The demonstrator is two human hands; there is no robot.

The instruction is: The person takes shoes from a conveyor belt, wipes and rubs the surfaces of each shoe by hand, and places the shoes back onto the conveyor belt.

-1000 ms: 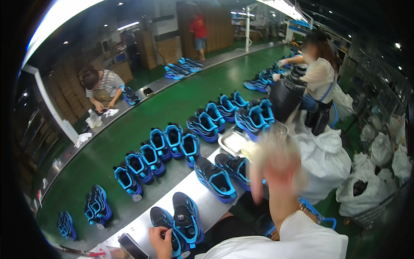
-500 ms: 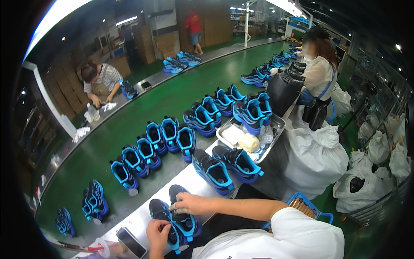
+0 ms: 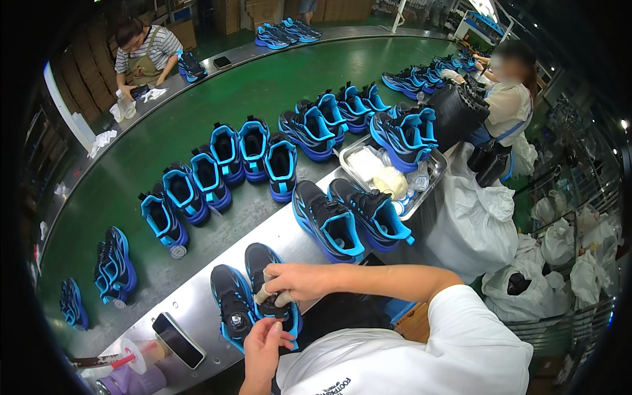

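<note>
A pair of black and blue sneakers lies side by side on the metal bench in front of me, the left sneaker (image 3: 232,296) and the right sneaker (image 3: 261,257). A round dial shows on the left one's tongue. My right hand (image 3: 299,282), with pale covers on some fingertips, reaches over the right sneaker and grips its tongue area. Just below, at that sneaker's collar, my left hand (image 3: 264,345) has its thumb and fingers pinched together. Whatever sits between them is too small to make out. Another sneaker pair (image 3: 329,224) stands beyond my right hand.
Several sneakers (image 3: 207,174) line the green conveyor (image 3: 164,141). A metal tray (image 3: 411,209) holds white items beneath a sneaker pair. Left of my hands lie a phone (image 3: 179,340) and a purple container (image 3: 135,380). White sacks (image 3: 474,224) stand right. Co-workers sit across and at far right.
The view has shifted, raising the bench scene in the picture. My left hand has gone from the left sneaker to the right one's collar. My right hand now covers the right sneaker's tongue.
</note>
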